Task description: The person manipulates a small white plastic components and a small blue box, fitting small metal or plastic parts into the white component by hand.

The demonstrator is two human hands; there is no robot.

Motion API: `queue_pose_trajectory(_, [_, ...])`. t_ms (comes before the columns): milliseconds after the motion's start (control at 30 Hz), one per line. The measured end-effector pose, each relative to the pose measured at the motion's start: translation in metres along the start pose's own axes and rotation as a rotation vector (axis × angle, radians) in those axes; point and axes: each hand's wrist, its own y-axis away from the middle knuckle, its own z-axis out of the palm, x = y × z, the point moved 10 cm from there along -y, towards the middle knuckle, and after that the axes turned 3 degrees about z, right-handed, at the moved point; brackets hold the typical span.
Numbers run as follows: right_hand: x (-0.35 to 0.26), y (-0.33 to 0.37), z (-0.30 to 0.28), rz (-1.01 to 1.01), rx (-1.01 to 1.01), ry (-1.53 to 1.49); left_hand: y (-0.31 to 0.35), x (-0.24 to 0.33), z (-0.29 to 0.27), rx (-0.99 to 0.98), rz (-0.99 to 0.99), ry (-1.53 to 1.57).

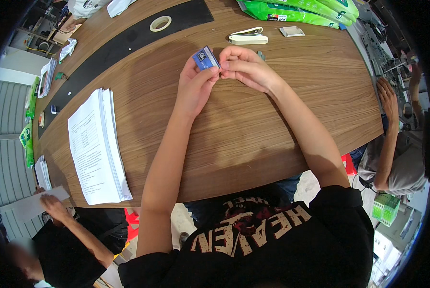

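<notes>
My left hand grips a small blue and white printed box, thumb across its near edge, raised over the wooden table. At the box's right end, the fingers of my right hand are pinched together and touch it. Exactly what those fingertips grasp is too small to make out. Just beyond the right hand lies a cream stapler. A small grey-green block shows partly from behind that hand.
A paper stack lies left. Farther off are a tape roll on a black strip, a small whitish tray and green packs. One co-worker's hand holds paper at left; another's hand is at right.
</notes>
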Motion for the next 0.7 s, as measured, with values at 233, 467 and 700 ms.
queue_pose_trajectory(233, [-0.001,0.001,0.002,0.003,-0.034,0.022,0.002,-0.002,0.005,-0.016,-0.048,-0.062])
queue_pose_trajectory(467, [0.0,0.002,0.0,-0.015,-0.055,0.023,0.004,-0.003,0.009,-0.046,-0.066,-0.11])
queue_pose_trajectory(700, [0.001,0.005,-0.001,0.02,-0.074,0.031,0.006,-0.002,0.01,-0.046,-0.054,-0.143])
